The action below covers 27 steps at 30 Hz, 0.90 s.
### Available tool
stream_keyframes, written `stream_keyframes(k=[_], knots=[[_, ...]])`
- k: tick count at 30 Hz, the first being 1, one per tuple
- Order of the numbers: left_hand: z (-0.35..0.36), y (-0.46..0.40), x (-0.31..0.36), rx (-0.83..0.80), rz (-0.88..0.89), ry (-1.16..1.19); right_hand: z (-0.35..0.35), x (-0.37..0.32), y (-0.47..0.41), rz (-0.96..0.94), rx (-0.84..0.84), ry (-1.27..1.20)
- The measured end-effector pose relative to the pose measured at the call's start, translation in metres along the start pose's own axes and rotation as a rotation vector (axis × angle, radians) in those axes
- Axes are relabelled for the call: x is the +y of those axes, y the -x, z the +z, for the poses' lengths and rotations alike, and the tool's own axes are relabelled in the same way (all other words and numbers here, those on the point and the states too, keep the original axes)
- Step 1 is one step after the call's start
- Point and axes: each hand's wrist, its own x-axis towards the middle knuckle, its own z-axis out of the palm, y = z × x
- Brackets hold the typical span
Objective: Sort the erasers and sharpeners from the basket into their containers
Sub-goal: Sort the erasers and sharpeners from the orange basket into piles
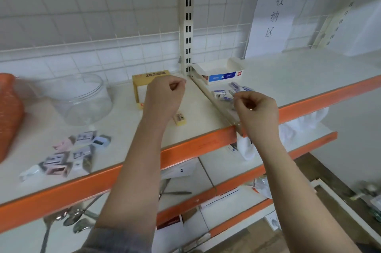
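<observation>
Eraser lies flat on the shelf, long axis toward me; my left hand and right hand are curled, contents unclear.

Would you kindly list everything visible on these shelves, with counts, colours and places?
Orange woven basket: one, far left of the top shelf.
Clear round plastic jar: one, right of the basket.
Yellow cardboard box: one, open, by the back wall behind the left hand.
White and blue cardboard box: one, open, right of the upright post.
Pastel sharpeners: a loose cluster, pink, grey and blue, front left of the shelf; count unclear.
Yellow eraser: one, lying beside the left forearm.
Blue-sleeved erasers: several, below the white and blue box.
Metal spoons: several, lower shelf.
Left hand: fingers curled; whether it holds anything is unclear.
Right hand: likewise.
</observation>
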Motion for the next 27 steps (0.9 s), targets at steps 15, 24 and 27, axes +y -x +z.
stream_keyframes(k=[15,24,27], knots=[[-0.264,0.041,-0.079,0.331,0.052,-0.259,0.159,-0.136,0.108,-0.237,-0.111,-0.086],[-0.405,0.048,-0.149,0.256,-0.039,-0.335,0.267,-0.214,0.179,-0.214,-0.135,-0.105],[-0.426,0.051,-0.164,0.252,-0.094,-0.330,0.284,-0.228,0.186,-0.214,-0.180,-0.114]])
